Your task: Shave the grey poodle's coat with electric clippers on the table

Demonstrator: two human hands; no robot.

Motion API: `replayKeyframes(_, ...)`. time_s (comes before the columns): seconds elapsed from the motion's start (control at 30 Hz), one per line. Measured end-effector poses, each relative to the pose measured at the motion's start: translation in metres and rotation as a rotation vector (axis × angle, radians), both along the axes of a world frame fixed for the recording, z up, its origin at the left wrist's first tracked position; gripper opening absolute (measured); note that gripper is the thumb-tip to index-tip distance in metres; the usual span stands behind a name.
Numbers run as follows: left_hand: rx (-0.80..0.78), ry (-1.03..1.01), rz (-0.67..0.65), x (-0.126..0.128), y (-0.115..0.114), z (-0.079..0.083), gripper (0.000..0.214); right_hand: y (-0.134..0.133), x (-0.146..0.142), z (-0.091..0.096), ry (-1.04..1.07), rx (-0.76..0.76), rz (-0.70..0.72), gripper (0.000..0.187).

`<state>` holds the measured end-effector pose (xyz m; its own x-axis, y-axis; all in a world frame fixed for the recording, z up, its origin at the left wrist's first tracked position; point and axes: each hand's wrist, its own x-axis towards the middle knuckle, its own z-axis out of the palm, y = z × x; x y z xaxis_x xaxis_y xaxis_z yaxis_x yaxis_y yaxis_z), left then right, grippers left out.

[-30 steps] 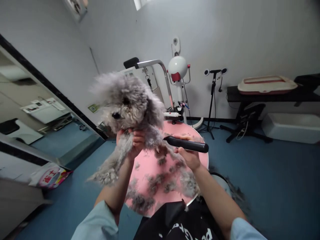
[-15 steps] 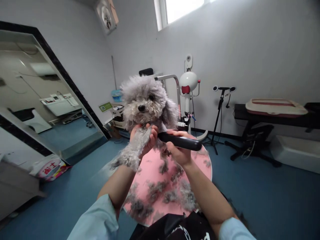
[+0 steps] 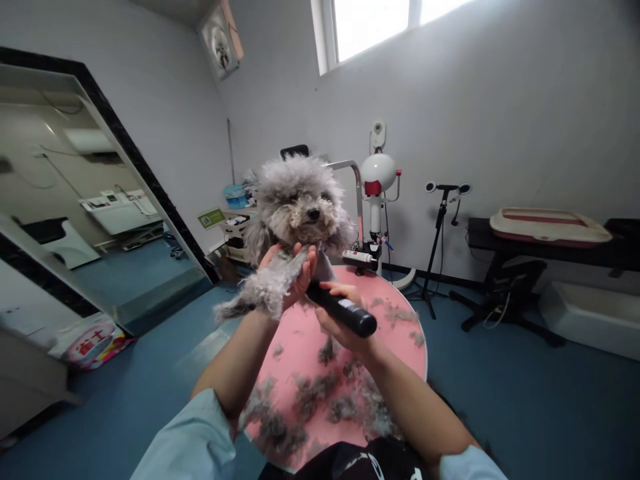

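Observation:
A small grey curly dog (image 3: pixel 299 197) stands upright on a round pink grooming table (image 3: pixel 400 347), facing me. My left hand (image 3: pixel 295 270) is closed around the dog's raised front leg (image 3: pixel 260 293), which sticks out to the left. My right hand (image 3: pixel 340 323) grips a black electric clipper (image 3: pixel 345 312), its front end lying under the dog's chest beside my left hand. Clumps of cut grey fur (image 3: pixel 313 390) lie over the pink tabletop.
A metal grooming arm (image 3: pixel 356 183) and a white stand dryer (image 3: pixel 379 175) rise behind the table. A large mirror (image 3: pixel 75 193) leans on the left wall. At right stand a tripod (image 3: pixel 439 227) and a black bench with a tray (image 3: pixel 547 225). A bag (image 3: pixel 90 341) lies on the blue floor.
The dog has turned its head from left toward me and sits lower in view. The clipper has tilted from level to pointing up-left toward the dog's chest. My view has risen.

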<state>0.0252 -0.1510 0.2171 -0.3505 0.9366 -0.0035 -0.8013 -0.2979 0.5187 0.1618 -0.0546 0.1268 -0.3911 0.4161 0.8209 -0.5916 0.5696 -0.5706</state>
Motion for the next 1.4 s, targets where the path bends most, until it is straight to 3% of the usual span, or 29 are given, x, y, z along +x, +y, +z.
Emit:
replayKeyframes(0.23, 0.035, -0.008, -0.027, -0.001, 0.005, 0.004, 0.025, -0.005, -0.003, -0.008, 0.066, 0.064, -0.122, 0.038)
replayKeyframes(0.4, 0.022, -0.049, -0.036, 0.002, 0.006, 0.008, 0.030, -0.003, -0.011, -0.037, 0.074, 0.318, -0.103, 0.036)
replayKeyframes(0.57, 0.016, -0.079, -0.078, -0.003, 0.004, 0.008, 0.033, 0.006, -0.007, -0.036, 0.121, 0.194, -0.097, 0.041)
replayKeyframes(0.77, 0.047, -0.094, -0.143, -0.012, -0.001, 0.003, 0.034, 0.017, -0.011, -0.043, -0.060, 0.265, 0.022, 0.030)
replayKeyframes(0.83, 0.045, -0.108, -0.176, -0.016, -0.004, 0.000, 0.035, 0.019, -0.003, -0.039, -0.025, 0.155, 0.039, 0.030)
replayKeyframes(0.93, 0.043, -0.122, -0.205, -0.018, -0.008, 0.000, 0.036, 0.025, 0.006, -0.014, 0.031, -0.015, 0.015, 0.033)
replayKeyframes(1.03, 0.022, -0.120, -0.193, -0.020, -0.010, 0.000, 0.037, 0.034, 0.000, 0.002, -0.101, 0.049, 0.043, 0.033)
replayKeyframes(1.17, -0.064, -0.081, -0.123, -0.024, -0.011, -0.001, 0.041, 0.041, -0.010, -0.013, -0.255, 0.113, 0.086, 0.027)
replayKeyframes(1.27, -0.071, -0.069, -0.101, -0.027, -0.012, -0.004, 0.043, 0.046, -0.008, -0.014, -0.169, 0.039, 0.115, 0.027)
replayKeyframes(1.4, -0.050, -0.073, -0.135, -0.028, -0.015, -0.004, 0.043, 0.055, -0.011, 0.009, -0.048, -0.046, 0.208, 0.030)
